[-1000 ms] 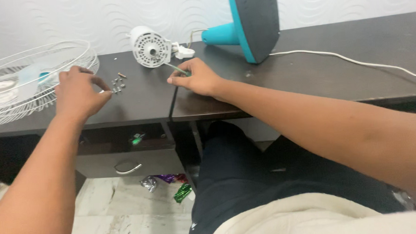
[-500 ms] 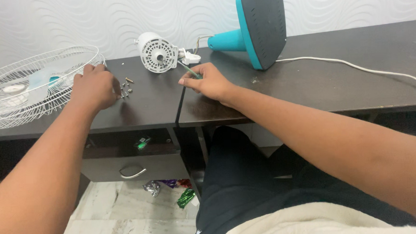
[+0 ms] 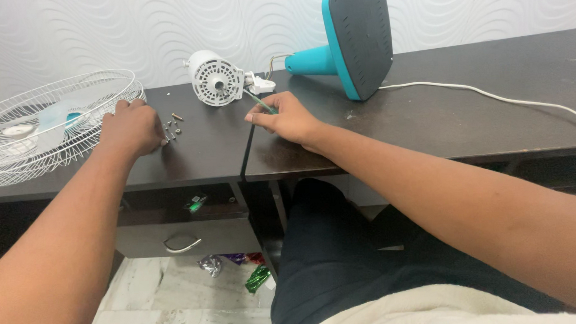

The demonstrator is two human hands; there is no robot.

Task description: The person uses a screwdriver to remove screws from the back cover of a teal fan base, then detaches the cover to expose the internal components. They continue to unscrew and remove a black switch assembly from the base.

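White motor housing (image 3: pixel 215 77) sits stripped of its wire guard (image 3: pixel 50 125) on the dark desk (image 3: pixel 427 119), loose screws (image 3: pixel 172 126) just beside the curled left hand (image 3: pixel 130 128), the right hand (image 3: pixel 285 117) pinching a green-handled screwdriver (image 3: pixel 260 102), reassembly seemingly barely begun.

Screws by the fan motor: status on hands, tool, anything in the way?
Left hand resting on the desk at the loose screws. Right hand shut on a thin screwdriver, tip toward the white motor. Nothing between them.
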